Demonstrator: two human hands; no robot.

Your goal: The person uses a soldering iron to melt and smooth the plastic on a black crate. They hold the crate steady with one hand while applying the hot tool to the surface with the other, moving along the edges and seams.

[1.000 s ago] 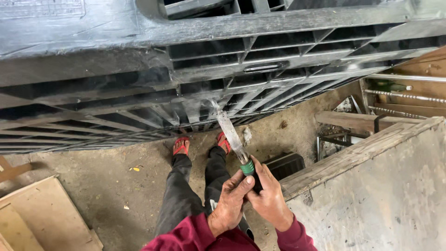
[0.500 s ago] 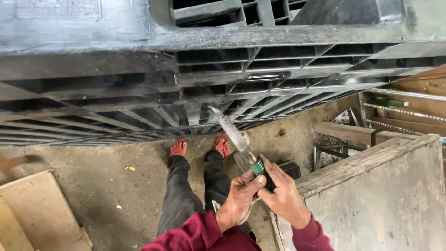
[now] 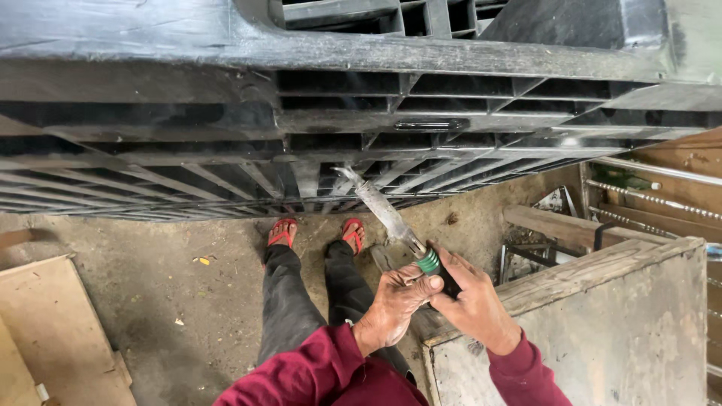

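- Left hand (image 3: pixel 392 310) and right hand (image 3: pixel 472 308): fingers curled tight around the heat tool (image 3: pixel 406 239), near centre.
- Tool's metal nozzle slants up-left, tip touching the black plastic pallet (image 3: pixel 361 128), far.

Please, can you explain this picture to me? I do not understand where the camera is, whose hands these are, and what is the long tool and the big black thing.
The camera sits on a person's head and looks down, so you see that person's own arms in red sleeves, legs and red sandals. Both hands hold one long tool: the left hand and the right hand wrap its handle near a green ring. Its metal tip touches a big black plastic pallet standing before them. Below is a dirt floor; at right, a wooden board.
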